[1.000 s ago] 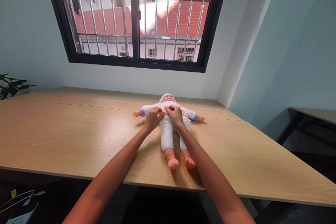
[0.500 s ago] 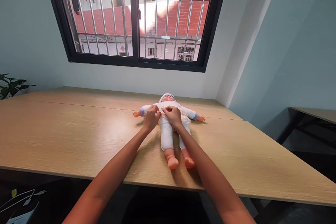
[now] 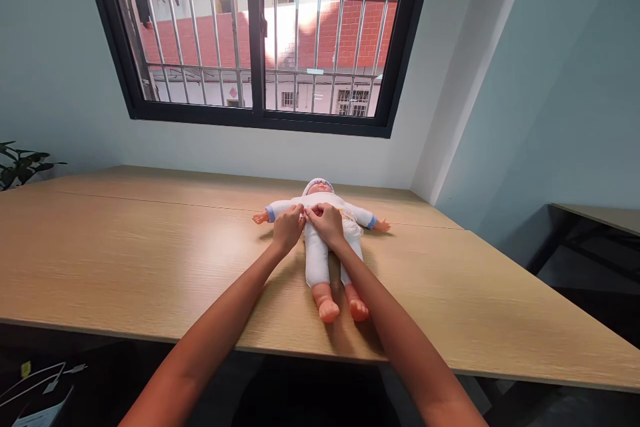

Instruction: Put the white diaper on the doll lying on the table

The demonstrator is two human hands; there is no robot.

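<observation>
A baby doll (image 3: 317, 260) in white clothes with blue cuffs and a patterned cap lies on its back on the wooden table (image 3: 150, 247), arms spread, feet towards me. My left hand (image 3: 289, 228) is closed at the doll's waist, on the left side. Close beside it, my right hand (image 3: 326, 223) is closed too, over the belly. The fingertips of both hands nearly meet at the white cloth there; what they pinch is too small to make out. White ruffled material (image 3: 353, 225) shows at the doll's hip, right of my right hand.
Behind the table is a barred window (image 3: 257, 120) with a dark frame. A leafy plant (image 3: 23, 165) stands at the far left. Cables (image 3: 55, 377) lie below the table's front edge at the left. A second table (image 3: 600, 215) is at the right.
My right hand has shifted slightly left, towards my left hand. The fingers of both hands have drawn closer together at the doll's waist. The doll lies almost unchanged.
</observation>
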